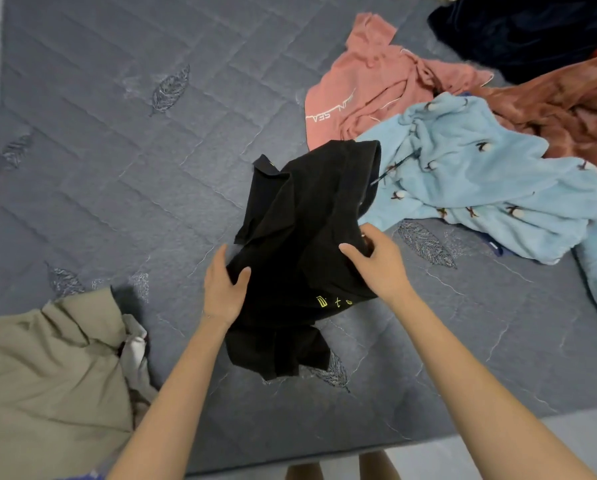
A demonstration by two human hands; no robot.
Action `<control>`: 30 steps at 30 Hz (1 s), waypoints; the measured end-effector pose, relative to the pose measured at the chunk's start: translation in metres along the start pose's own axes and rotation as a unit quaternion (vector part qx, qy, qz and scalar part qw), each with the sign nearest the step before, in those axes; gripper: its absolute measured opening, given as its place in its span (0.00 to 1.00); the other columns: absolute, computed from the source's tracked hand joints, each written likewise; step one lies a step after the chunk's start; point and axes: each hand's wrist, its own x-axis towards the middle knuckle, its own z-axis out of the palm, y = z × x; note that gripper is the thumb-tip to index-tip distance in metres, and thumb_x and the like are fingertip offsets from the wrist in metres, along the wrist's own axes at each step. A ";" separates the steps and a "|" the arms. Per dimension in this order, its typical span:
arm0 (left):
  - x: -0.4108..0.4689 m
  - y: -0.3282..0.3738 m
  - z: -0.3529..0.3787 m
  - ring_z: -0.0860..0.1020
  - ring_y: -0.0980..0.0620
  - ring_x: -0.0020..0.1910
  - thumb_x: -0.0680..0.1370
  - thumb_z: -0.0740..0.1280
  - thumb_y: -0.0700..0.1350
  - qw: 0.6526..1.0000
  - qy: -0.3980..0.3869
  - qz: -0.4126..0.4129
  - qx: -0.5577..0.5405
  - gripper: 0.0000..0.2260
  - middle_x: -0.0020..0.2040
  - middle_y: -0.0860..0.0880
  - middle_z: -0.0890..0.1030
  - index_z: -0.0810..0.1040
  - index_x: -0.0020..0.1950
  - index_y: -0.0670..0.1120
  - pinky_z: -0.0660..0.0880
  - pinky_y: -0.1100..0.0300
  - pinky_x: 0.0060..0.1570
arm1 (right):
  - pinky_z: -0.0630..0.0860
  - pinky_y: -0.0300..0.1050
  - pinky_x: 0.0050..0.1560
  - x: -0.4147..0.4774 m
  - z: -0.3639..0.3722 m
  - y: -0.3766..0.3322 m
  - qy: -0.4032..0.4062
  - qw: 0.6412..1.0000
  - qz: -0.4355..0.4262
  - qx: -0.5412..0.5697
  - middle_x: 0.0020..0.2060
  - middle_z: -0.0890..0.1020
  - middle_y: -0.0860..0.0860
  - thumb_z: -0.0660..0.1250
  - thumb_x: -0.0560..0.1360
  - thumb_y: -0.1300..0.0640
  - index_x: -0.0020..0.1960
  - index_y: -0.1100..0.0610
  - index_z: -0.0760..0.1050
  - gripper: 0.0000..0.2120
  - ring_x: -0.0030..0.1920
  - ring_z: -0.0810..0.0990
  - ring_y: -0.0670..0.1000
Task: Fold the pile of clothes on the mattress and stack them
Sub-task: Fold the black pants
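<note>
near the mattress [117, 140] front edge, the left hand [225, 291] and right hand [378, 266] each pinched the bunched black shirt [307, 216], thumbs on top. its far end sat just beside the blue fleece [480, 174]; a tug could have dragged that along or folded the twist in.

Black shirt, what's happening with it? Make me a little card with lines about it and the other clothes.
held: black shirt, crumpled, not folded yet
left hand: grips its left side
right hand: grips its right side
surface: grey quilted mattress
unfolded pile: pink top, light blue fleece, brown garment, dark navy garment
near left: khaki garment
</note>
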 end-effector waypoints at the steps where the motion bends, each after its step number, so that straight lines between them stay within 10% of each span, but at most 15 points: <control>1: -0.001 0.009 0.001 0.57 0.50 0.76 0.80 0.64 0.42 0.998 -0.003 0.053 0.018 0.28 0.76 0.48 0.60 0.55 0.78 0.46 0.54 0.55 0.74 | 0.65 0.32 0.37 -0.001 0.001 -0.006 -0.022 0.999 -0.032 -0.016 0.34 0.74 0.45 0.70 0.75 0.56 0.44 0.54 0.74 0.05 0.36 0.70 0.43; 5: -0.004 0.051 -0.001 0.58 0.47 0.76 0.78 0.64 0.36 0.947 -0.008 0.287 0.146 0.30 0.76 0.45 0.61 0.56 0.77 0.49 0.57 0.48 0.74 | 0.66 0.28 0.44 -0.011 0.001 -0.031 -0.122 0.983 -0.125 -0.059 0.38 0.74 0.39 0.68 0.76 0.55 0.45 0.49 0.72 0.05 0.42 0.72 0.37; 9: -0.008 0.090 -0.009 0.47 0.44 0.78 0.71 0.58 0.32 0.801 -0.023 0.471 0.369 0.38 0.78 0.43 0.53 0.52 0.78 0.55 0.48 0.43 0.75 | 0.68 0.39 0.49 -0.027 -0.007 -0.050 -0.253 0.939 -0.192 -0.136 0.43 0.76 0.47 0.68 0.77 0.57 0.52 0.56 0.78 0.05 0.46 0.73 0.46; 14: -0.024 0.119 -0.013 0.39 0.47 0.78 0.76 0.60 0.37 0.642 -0.203 0.453 0.585 0.28 0.79 0.48 0.50 0.60 0.75 0.53 0.35 0.46 0.73 | 0.70 0.46 0.51 -0.049 -0.023 -0.068 -0.296 0.914 -0.194 -0.196 0.45 0.76 0.50 0.69 0.75 0.56 0.50 0.58 0.81 0.06 0.48 0.75 0.51; 20: -0.048 0.134 -0.041 0.41 0.49 0.78 0.78 0.65 0.49 0.643 -0.183 0.450 0.592 0.15 0.79 0.51 0.51 0.74 0.65 0.51 0.34 0.45 0.72 | 0.70 0.45 0.48 -0.065 -0.050 -0.074 -0.251 0.937 -0.121 -0.211 0.43 0.78 0.52 0.70 0.75 0.55 0.49 0.60 0.80 0.09 0.46 0.75 0.51; 24: -0.072 0.144 -0.046 0.61 0.49 0.74 0.79 0.62 0.51 0.603 -0.173 0.492 0.603 0.12 0.65 0.51 0.75 0.74 0.61 0.49 0.32 0.49 0.72 | 0.72 0.45 0.43 -0.070 -0.066 -0.074 -0.292 0.927 -0.067 -0.226 0.39 0.80 0.52 0.72 0.73 0.56 0.43 0.60 0.80 0.07 0.42 0.77 0.52; 30: -0.095 0.152 -0.068 0.76 0.49 0.55 0.78 0.62 0.57 0.652 -0.166 0.484 0.559 0.14 0.52 0.51 0.80 0.74 0.55 0.49 0.59 0.56 0.66 | 0.65 0.42 0.35 -0.079 -0.086 -0.082 -0.320 0.921 -0.027 -0.220 0.30 0.74 0.49 0.72 0.74 0.50 0.33 0.59 0.73 0.17 0.33 0.72 0.46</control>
